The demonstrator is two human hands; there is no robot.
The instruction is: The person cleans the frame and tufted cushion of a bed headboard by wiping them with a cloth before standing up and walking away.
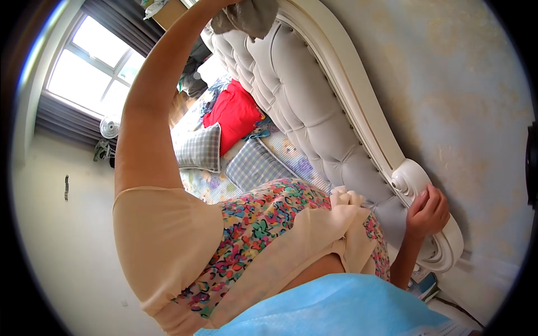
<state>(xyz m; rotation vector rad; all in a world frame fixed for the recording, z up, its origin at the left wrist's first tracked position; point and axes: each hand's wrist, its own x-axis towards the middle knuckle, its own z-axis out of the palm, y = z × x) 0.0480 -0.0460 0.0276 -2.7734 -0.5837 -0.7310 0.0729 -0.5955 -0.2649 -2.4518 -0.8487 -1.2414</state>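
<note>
At the top edge, my left hand (225, 3) is mostly cut off by the frame. It is closed on a grey-brown cloth (246, 18), which lies against the upper part of the headboard (300, 89). This headboard has pale grey tufted padding and a cream, carved frame. My right hand (428, 211) grips the frame near its scrolled lower end, fingers curled over the edge. Its palm side is hidden.
On the bed are a red pillow (232, 115), a grey checked cushion (199, 148) and another checked cushion (258, 165). Beyond stand a white fan (110, 127) and a curtained window (92, 67). A mottled wall (448, 84) runs behind the headboard.
</note>
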